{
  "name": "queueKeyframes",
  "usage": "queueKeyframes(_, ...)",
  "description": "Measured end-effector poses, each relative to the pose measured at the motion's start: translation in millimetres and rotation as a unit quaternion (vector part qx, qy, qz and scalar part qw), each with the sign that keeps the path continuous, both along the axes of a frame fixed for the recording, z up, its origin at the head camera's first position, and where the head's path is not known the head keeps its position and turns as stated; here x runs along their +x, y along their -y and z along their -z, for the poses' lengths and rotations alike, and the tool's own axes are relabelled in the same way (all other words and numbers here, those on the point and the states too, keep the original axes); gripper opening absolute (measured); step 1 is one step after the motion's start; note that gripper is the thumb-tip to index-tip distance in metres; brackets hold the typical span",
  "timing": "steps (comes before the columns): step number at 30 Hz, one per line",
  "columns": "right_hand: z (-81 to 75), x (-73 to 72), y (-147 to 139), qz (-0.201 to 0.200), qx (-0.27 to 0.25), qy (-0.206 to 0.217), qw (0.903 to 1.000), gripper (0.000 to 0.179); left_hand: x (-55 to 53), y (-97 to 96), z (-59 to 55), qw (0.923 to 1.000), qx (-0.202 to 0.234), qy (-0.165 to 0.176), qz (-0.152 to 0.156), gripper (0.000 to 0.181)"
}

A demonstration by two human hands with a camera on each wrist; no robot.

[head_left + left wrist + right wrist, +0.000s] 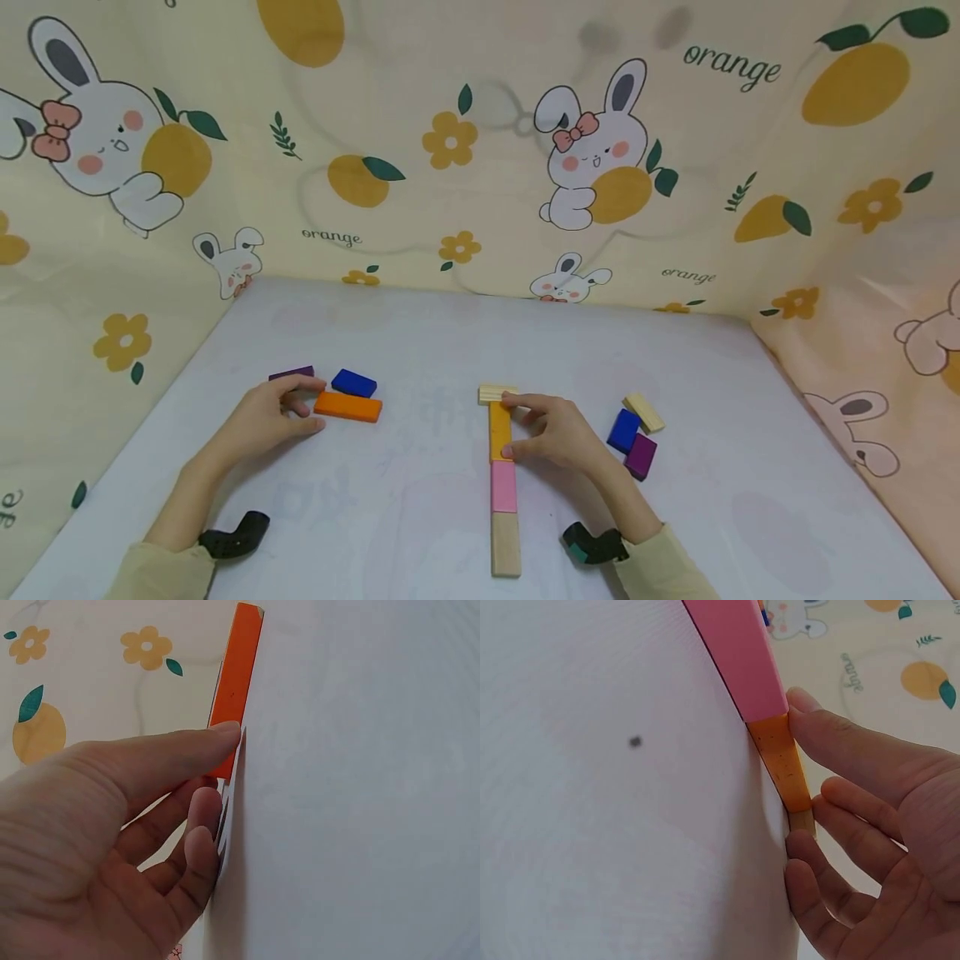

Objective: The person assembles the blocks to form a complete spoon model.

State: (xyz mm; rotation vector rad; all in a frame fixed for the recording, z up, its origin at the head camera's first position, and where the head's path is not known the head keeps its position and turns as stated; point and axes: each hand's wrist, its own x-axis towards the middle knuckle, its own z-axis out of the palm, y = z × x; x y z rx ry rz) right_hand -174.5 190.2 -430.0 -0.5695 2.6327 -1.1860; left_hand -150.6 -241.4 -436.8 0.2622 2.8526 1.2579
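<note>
My left hand [267, 417] is at the left end of an orange block [348, 407], its thumb and index finger parted on either side. In the left wrist view the thumb overlaps that block [235, 671]; contact is unclear. My right hand [557, 431] rests its thumb and index fingertip along the right edge of a yellow-orange block [500, 431]. That block stands in a line with a pink block [504, 487] and a plain wooden block [506, 543] nearer me. A pale wooden block [492, 393] lies crosswise at the far end.
Left of centre lie a blue block [354, 383] and a purple block [292, 372], partly behind my left hand. To the right are another blue block [624, 431], a purple block [641, 457] and a pale wooden block [644, 412]. A printed cloth [495, 200] stands behind the white table [420, 333].
</note>
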Motion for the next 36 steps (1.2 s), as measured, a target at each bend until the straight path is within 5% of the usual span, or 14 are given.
queueKeyframes(30, 2.1, -0.6, -4, -0.001, -0.001, -0.005, 1.0000, 0.064, 4.4, -12.3, -3.7, 0.9974, -0.035, -0.015, 0.060, 0.036)
queueKeyframes(36, 3.3, -1.5, -3, -0.003, -0.004, -0.009, 0.9999, 0.064, 5.1, -26.7, -13.1, 0.9940, 0.000, -0.082, 0.073, 0.034)
